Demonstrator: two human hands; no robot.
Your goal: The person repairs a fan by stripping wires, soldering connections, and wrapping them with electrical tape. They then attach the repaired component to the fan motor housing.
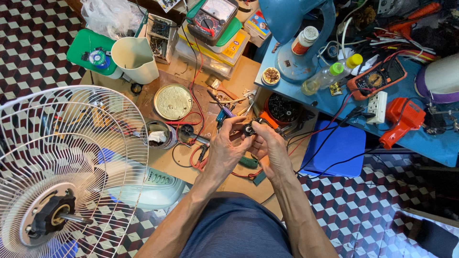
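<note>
Both hands are up over the near edge of the wooden bench (239,76), working on one small black part (248,129) held between them. The left hand (227,148) has its grip pinching the part from the left, thumb and fingertips pressed onto it. The right hand (270,145) pinches it from the right, fingers curled in tight. The part sits right between the two sets of fingertips, clear of the bench top.

Left of the hands stands a white wire fan guard (71,162), tilted, with a black hub (50,217) low in it. Farther off on the bench lies a round brass-coloured tin lid (173,102), and beyond that a white jug (135,59). To the right, the blue bench (430,141) carries an orange multimeter (377,79) and an orange-red soldering gun (401,119). Red and black leads (325,126) run from there toward the hands.
</note>
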